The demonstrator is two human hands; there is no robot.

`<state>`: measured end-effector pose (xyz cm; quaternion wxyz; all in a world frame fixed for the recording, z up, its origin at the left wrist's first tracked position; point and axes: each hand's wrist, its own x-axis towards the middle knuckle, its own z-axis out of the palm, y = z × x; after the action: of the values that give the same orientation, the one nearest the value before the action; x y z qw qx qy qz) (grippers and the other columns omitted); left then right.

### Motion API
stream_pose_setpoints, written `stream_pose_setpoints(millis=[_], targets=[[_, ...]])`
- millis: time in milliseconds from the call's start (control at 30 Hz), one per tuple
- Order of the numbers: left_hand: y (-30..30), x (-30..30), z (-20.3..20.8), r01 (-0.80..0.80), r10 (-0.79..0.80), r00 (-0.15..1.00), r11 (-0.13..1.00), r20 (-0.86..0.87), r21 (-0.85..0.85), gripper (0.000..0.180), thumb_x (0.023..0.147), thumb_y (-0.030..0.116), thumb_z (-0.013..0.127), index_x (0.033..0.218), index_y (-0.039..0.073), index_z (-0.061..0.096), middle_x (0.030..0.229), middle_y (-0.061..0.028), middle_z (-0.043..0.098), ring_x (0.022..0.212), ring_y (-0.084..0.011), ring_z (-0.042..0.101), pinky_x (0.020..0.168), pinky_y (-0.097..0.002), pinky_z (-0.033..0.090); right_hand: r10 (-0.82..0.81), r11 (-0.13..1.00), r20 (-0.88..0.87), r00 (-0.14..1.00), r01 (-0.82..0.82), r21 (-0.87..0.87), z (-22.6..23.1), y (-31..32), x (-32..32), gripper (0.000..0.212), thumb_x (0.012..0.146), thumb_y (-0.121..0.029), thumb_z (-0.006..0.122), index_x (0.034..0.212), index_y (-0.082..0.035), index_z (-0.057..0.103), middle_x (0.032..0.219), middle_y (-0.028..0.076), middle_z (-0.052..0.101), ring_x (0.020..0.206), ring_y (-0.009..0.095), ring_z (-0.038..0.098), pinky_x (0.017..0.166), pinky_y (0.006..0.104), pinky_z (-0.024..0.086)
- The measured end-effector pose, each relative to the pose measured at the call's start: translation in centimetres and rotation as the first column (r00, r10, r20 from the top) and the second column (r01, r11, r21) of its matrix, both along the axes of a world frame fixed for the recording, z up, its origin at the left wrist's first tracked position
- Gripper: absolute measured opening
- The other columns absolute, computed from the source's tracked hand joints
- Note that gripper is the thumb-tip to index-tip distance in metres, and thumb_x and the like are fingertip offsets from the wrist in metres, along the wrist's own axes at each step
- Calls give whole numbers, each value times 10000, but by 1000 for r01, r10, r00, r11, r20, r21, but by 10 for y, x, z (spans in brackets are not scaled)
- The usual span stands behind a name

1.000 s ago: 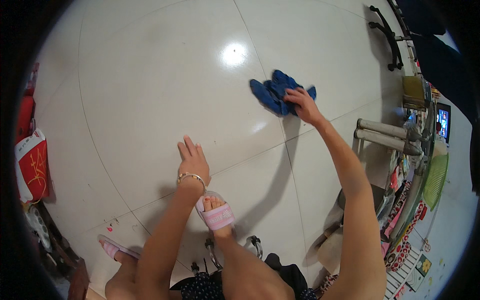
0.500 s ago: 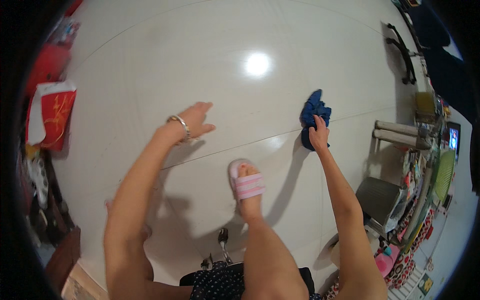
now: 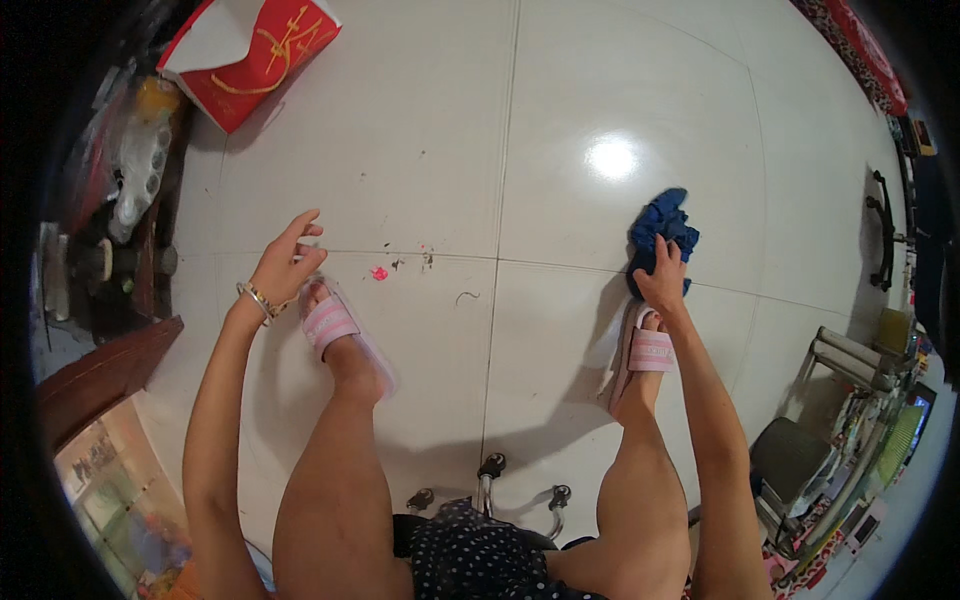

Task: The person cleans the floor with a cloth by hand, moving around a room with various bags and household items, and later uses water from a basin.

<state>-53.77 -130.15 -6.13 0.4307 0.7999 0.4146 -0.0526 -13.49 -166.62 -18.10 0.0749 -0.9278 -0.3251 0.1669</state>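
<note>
One reddish-brown wooden board [image 3: 110, 372], below and to the left of the left fingers [image 3: 303, 220]. Higher up, also out to the left of them, a clear plastic pack [image 3: 138, 180] with rounded hollows. Well beyond their tips, a red and white paper bag [image 3: 270, 60] with gold markings. Just behind them, around the wrist, bangles [image 3: 262, 303]. On the left hand [image 3: 280, 265], fingers loosely spread and slightly bent, thumb set apart. Just below them, a pink striped slipper [image 3: 330, 322] on the left foot. Near them, to the right, a bright pink scrap [image 3: 379, 273] on the pale tiled floor [image 3: 560, 120], then dark crumbs [image 3: 427, 258]. Between left and right fingers, a thin curved strand [image 3: 467, 297]. Well below both sets, dark polka-dot clothing [image 3: 475, 545] and chair casters [image 3: 492, 465].

Just below the right fingers [image 3: 661, 250], the other pink striped slipper [image 3: 652, 352]. On the right hand [image 3: 660, 285], fingers bent down onto a crumpled blue cloth [image 3: 664, 215]; cannot tell whether gripping or only pressing. Cloth on the floor, under those fingers and extending past their tips. Well to their right and lower, a dark grey seat [image 3: 792, 462]; farther right, a green fan-like thing [image 3: 900, 445].
</note>
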Motion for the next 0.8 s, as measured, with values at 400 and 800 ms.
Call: stream_pose_setpoints(millis=[400, 800], targets=[[-49, -76, -64, -451, 621, 741, 742, 255, -497, 490, 824, -35, 499, 1285, 2, 337, 1044, -117, 531, 896, -147, 546, 794, -264, 461, 213, 964, -113, 971, -190, 186, 7, 139, -165, 774, 625, -214, 660, 1269, 16, 297, 1214, 361, 275, 1006, 506, 372, 880, 506, 345], [-83, -130, -60, -491, 538, 808, 840, 240, -232, 410, 784, 11, 558, 1181, 41, 459, 929, -72, 592, 805, -141, 566, 731, -259, 470, 123, 950, -93, 988, -90, 299, 5, 261, -195, 706, 626, -200, 652, 1215, 40, 345, 1126, 330, 337, 953, 489, 413, 855, 483, 380]])
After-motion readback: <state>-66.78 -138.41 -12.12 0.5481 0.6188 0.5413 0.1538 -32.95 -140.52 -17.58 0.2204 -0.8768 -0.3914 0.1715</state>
